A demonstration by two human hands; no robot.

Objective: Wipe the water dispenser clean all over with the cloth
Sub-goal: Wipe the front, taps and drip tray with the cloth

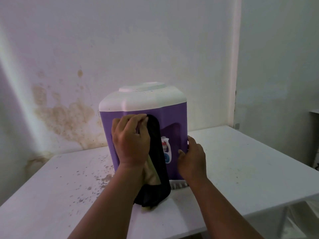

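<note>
**Fingers pinched on the cloth at the dispenser's purple front**

Fingers (138, 120) of the left hand (130, 140) are curled and clamped on the upper edge of the cloth (156, 152), which is held against the purple front of the water dispenser (143, 104). Below those fingers the dark cloth hangs down the face and ends in a bunch on the desk (241, 161), with a paler lining shown near the wrist. To the right of them, the right hand (191, 158) is laid on the dispenser's lower right corner with its fingers fairly straight, so the body appears to be steadied rather than gripped.

The step in hand is judged to be the wiping of the front panel. It is done best if the cloth is spread flat under the palm, since a pinched edge cleans only a narrow strip. Strokes are best drawn downward from just under the white lid (143, 94), overlapped, and carried round each side while the base is braced. The recess and tap (166, 149), just right of the fingers, need a folded corner worked in gently. The lid above is seen to carry dark specks and is presumably not yet cleaned; the sides and back are hidden and cannot be judged. The trailing end should be gathered up, so that grime from the speckled desk is not carried back onto the plastic.
</note>
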